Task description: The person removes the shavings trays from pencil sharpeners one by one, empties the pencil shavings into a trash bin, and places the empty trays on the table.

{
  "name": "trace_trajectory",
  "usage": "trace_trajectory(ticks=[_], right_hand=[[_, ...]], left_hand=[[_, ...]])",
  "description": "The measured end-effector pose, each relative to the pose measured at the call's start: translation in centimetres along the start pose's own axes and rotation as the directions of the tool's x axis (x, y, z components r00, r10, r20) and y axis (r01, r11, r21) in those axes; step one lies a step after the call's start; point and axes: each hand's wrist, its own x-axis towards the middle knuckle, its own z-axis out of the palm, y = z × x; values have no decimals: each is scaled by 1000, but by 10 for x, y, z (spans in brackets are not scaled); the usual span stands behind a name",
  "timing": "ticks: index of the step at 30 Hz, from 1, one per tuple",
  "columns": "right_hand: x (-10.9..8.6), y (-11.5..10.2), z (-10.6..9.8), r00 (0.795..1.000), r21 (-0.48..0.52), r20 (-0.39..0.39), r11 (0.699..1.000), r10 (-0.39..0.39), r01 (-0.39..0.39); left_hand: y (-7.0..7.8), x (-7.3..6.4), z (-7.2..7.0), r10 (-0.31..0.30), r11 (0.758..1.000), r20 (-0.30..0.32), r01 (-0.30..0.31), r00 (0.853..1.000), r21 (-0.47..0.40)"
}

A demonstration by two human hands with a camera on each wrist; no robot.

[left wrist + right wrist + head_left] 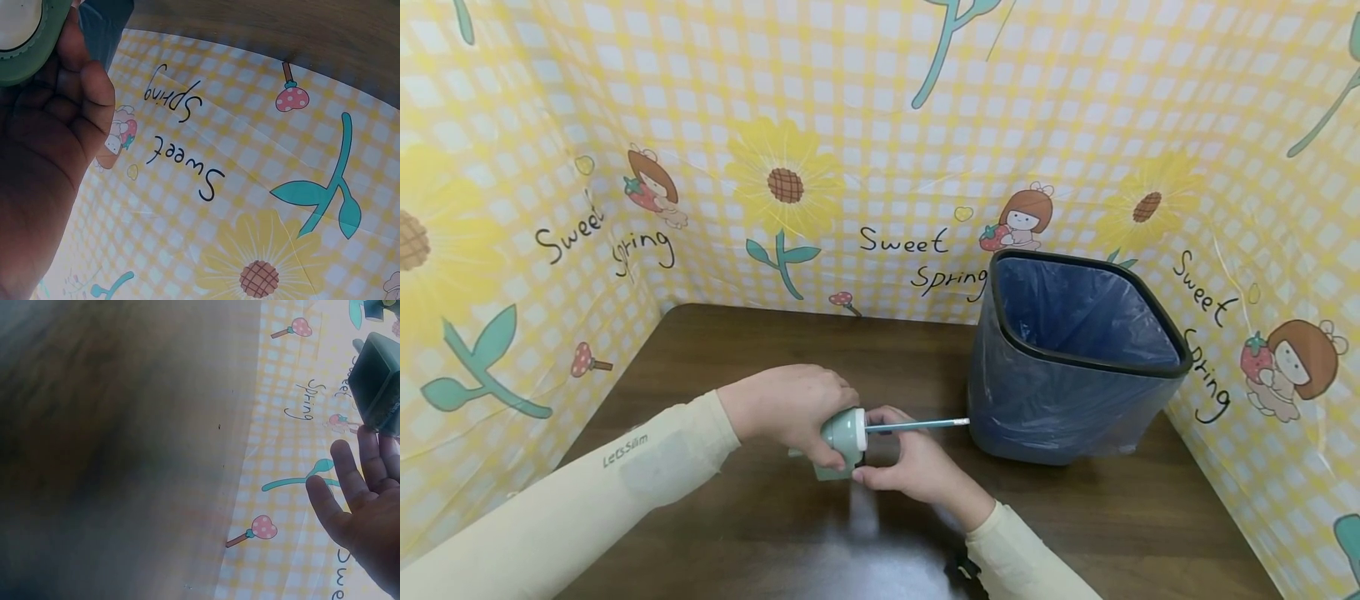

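Observation:
My left hand (pixel 793 412) grips a mint-green pencil sharpener (pixel 842 433) with a white front. Its rounded green body and pale round face also show at the corner of the left wrist view. From the white front a light-blue pencil (pixel 917 425) sticks out to the right, its pale end near the bin. Just below the pencil, my right hand (pixel 917 462) holds a dark, box-like shavings drawer (pixel 882 450) between thumb and fingers at the sharpener's front. In the right wrist view that dark box (pixel 378 384) sits at the fingertips.
A blue bin (pixel 1037 408) with a dark rim and clear liner stands at the right rear of the brown wooden table (pixel 737 350). A small black object (pixel 962 568) lies by the right sleeve. Yellow checked sheeting (pixel 880 167) encloses the table's back and sides.

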Motion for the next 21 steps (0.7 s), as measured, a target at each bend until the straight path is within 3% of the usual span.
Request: trace_trajectory(ticks=[21], right_hand=[[0,1,1,1000,3,-8,1000,8,-8]], left_hand=[[-1,-1,3,17,1000,-18,-17,1000,4]])
